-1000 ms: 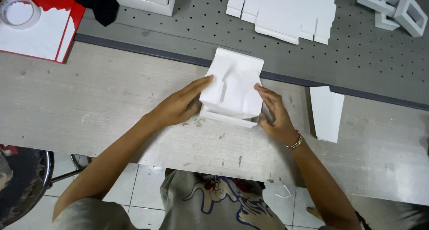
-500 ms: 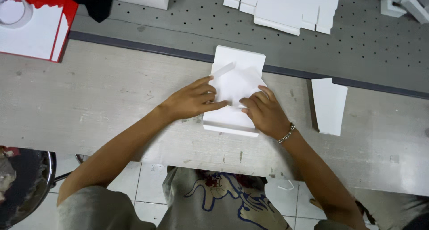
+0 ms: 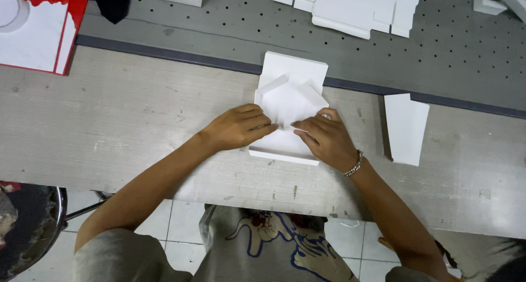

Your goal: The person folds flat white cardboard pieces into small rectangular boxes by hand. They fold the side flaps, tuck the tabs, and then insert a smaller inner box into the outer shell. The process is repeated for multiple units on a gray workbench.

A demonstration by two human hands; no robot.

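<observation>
Fingertips of left hand and right hand press flat, perhaps pinching, white folded carton mid-workbench, overlapping its far edge; uneven pressure could spring the flaps open.

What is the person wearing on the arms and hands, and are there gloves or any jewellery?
Both hands are bare, without gloves. The right hand has a silver beaded bracelet at the wrist. The left hand wears nothing. Both forearms are bare; short grey sleeves cover the upper arms.
</observation>
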